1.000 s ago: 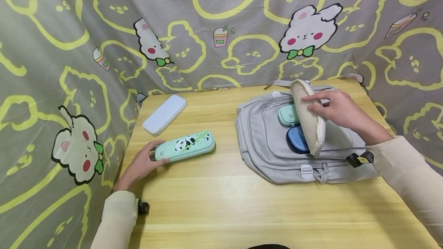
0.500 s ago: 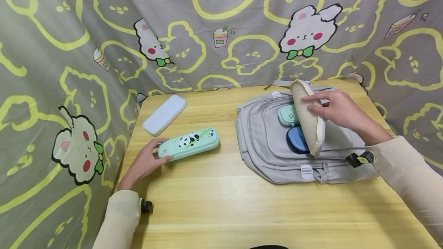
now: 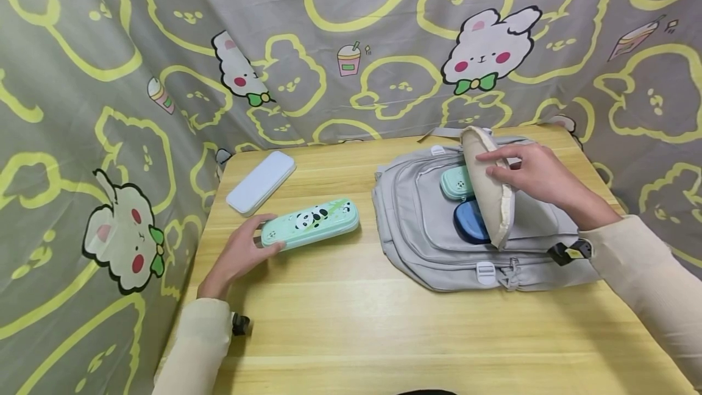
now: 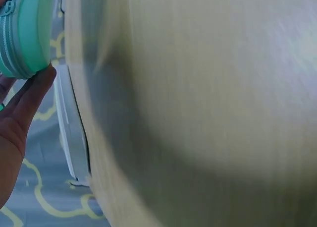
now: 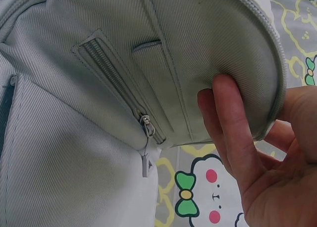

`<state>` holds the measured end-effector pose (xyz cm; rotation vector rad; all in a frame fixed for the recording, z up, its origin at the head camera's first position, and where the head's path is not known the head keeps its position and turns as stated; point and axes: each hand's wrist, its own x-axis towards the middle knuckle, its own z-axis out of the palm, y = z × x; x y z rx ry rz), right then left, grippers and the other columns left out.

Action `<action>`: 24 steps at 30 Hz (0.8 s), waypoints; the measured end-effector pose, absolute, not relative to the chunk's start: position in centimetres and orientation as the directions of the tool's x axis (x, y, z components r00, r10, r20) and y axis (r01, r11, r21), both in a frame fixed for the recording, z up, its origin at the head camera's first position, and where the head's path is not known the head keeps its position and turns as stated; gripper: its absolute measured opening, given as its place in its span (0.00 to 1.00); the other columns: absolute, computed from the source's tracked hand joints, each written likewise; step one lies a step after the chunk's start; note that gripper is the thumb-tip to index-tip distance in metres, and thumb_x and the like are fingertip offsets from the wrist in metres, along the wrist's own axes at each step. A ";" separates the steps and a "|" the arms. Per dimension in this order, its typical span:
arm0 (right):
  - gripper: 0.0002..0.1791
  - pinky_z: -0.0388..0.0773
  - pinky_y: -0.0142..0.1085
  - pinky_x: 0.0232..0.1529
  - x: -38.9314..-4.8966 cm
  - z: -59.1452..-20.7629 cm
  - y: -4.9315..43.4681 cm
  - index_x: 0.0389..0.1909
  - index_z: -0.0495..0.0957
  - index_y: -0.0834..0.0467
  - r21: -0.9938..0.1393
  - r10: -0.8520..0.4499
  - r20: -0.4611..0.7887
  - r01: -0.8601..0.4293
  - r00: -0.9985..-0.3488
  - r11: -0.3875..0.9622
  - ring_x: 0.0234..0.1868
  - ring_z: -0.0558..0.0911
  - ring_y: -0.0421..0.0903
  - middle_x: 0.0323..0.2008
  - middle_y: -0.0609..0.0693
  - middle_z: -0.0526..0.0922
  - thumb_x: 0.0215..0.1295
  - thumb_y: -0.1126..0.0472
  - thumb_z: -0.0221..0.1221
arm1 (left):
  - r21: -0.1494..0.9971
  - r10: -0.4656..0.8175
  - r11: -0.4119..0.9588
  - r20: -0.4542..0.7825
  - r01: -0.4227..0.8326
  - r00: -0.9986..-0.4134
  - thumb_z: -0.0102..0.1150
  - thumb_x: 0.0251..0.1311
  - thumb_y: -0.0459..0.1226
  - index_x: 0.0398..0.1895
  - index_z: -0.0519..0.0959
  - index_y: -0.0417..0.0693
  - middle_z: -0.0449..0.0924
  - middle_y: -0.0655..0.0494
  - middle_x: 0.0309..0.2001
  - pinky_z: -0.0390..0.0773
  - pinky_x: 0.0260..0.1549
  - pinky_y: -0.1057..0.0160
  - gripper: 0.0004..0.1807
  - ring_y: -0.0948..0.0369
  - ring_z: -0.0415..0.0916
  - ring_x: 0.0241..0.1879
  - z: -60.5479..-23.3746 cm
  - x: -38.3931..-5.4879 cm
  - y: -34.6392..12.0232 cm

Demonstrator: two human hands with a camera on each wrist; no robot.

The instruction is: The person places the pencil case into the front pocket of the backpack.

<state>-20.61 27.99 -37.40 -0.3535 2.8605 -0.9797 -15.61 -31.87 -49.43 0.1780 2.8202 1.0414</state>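
My left hand (image 3: 241, 252) grips the near-left end of a mint-green pencil case (image 3: 309, 224) with pandas on its lid, over the left half of the table. In the left wrist view, the zipped end of this pencil case (image 4: 34, 28) shows above my fingers. My right hand (image 3: 534, 172) pinches the edge of the grey backpack's raised flap (image 3: 490, 194), pale on its inner side. Partly hidden by the flap are a smaller mint-green case (image 3: 457, 182) and a dark blue case (image 3: 470, 222). The right wrist view shows a zipped inner pocket (image 5: 114, 73) and my fingers on the lining.
The grey backpack (image 3: 414, 261) lies flat on the right half of the wooden table (image 3: 351, 328). A pale blue pencil case (image 3: 262, 181) lies at the back left. Patterned curtains (image 3: 307, 11) hang close along the back and left sides.
My left hand has moved to the right and slightly away from me, carrying the panda pencil case closer to the backpack. The right hand and flap have stayed in place.
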 end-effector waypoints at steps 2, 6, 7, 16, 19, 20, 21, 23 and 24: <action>0.20 0.75 0.33 0.27 -20.6 -37.4 28.0 0.67 0.85 0.57 -0.615 -0.249 -0.013 -0.189 -0.968 0.766 0.30 0.83 0.39 0.72 0.68 0.77 0.79 0.57 0.66 | 0.645 0.161 0.760 -0.073 0.077 -0.984 0.77 0.62 0.52 0.77 0.73 0.52 0.74 0.43 0.75 0.69 0.73 0.34 0.42 0.43 0.72 0.72 -49.3 -15.7 -31.4; 0.20 0.75 0.33 0.27 -20.6 -37.4 28.0 0.67 0.85 0.58 -0.616 -0.249 -0.008 -0.192 -0.968 0.764 0.28 0.82 0.39 0.71 0.68 0.77 0.78 0.58 0.66 | 0.641 0.177 0.761 -0.053 0.102 -0.983 0.78 0.61 0.51 0.77 0.73 0.53 0.76 0.45 0.74 0.71 0.72 0.36 0.42 0.44 0.74 0.71 -49.0 -16.0 -30.5; 0.20 0.75 0.32 0.27 -20.6 -37.4 28.0 0.67 0.85 0.58 -0.617 -0.250 -0.008 -0.192 -0.968 0.763 0.28 0.82 0.39 0.72 0.68 0.77 0.78 0.58 0.66 | 0.642 0.181 0.759 -0.049 0.107 -0.982 0.78 0.60 0.51 0.77 0.73 0.52 0.76 0.45 0.73 0.71 0.72 0.36 0.42 0.44 0.74 0.71 -49.0 -16.1 -30.2; 0.20 0.76 0.32 0.28 -20.5 -37.3 28.0 0.67 0.85 0.58 -0.616 -0.253 -0.007 -0.195 -0.967 0.763 0.30 0.83 0.39 0.72 0.68 0.77 0.78 0.58 0.66 | 0.638 0.208 0.758 -0.039 0.136 -0.977 0.78 0.59 0.51 0.76 0.74 0.51 0.77 0.46 0.72 0.74 0.72 0.38 0.43 0.46 0.75 0.70 -48.6 -16.6 -28.1; 0.20 0.76 0.33 0.27 -20.4 -37.3 27.9 0.67 0.85 0.58 -0.617 -0.254 0.002 -0.201 -0.967 0.761 0.28 0.83 0.38 0.72 0.68 0.77 0.78 0.58 0.66 | 0.630 0.216 0.762 -0.036 0.146 -0.976 0.78 0.59 0.52 0.76 0.74 0.51 0.77 0.46 0.72 0.74 0.71 0.38 0.43 0.47 0.75 0.70 -48.4 -16.7 -27.6; 0.20 0.75 0.33 0.27 -20.4 -37.3 27.9 0.67 0.85 0.58 -0.617 -0.255 0.005 -0.204 -0.967 0.761 0.27 0.82 0.38 0.71 0.68 0.77 0.78 0.58 0.66 | 0.629 0.218 0.763 -0.037 0.147 -0.975 0.78 0.59 0.53 0.76 0.74 0.52 0.77 0.47 0.72 0.74 0.71 0.38 0.43 0.47 0.76 0.70 -48.3 -16.7 -27.4; 0.20 0.75 0.33 0.27 -20.4 -37.3 27.9 0.67 0.85 0.57 -0.616 -0.255 0.007 -0.205 -0.967 0.761 0.27 0.83 0.38 0.71 0.68 0.77 0.78 0.58 0.66 | 0.629 0.220 0.763 -0.037 0.149 -0.975 0.78 0.59 0.53 0.76 0.74 0.52 0.78 0.47 0.72 0.75 0.71 0.38 0.43 0.47 0.76 0.70 -48.3 -16.7 -27.3; 0.20 0.75 0.33 0.26 -20.4 -37.3 27.9 0.66 0.86 0.57 -0.612 -0.255 0.012 -0.209 -0.967 0.762 0.27 0.83 0.38 0.71 0.68 0.77 0.78 0.58 0.66 | 0.624 0.221 0.767 -0.039 0.149 -0.975 0.78 0.59 0.53 0.76 0.74 0.53 0.78 0.48 0.72 0.75 0.71 0.39 0.43 0.48 0.76 0.70 -48.2 -16.8 -27.0; 0.20 0.75 0.33 0.26 -20.4 -37.3 27.9 0.66 0.86 0.57 -0.611 -0.255 0.014 -0.210 -0.967 0.763 0.26 0.82 0.38 0.71 0.68 0.78 0.78 0.58 0.66 | 0.622 0.222 0.769 -0.039 0.150 -0.974 0.78 0.59 0.53 0.76 0.74 0.53 0.78 0.48 0.72 0.76 0.71 0.40 0.43 0.48 0.76 0.69 -48.2 -16.8 -26.9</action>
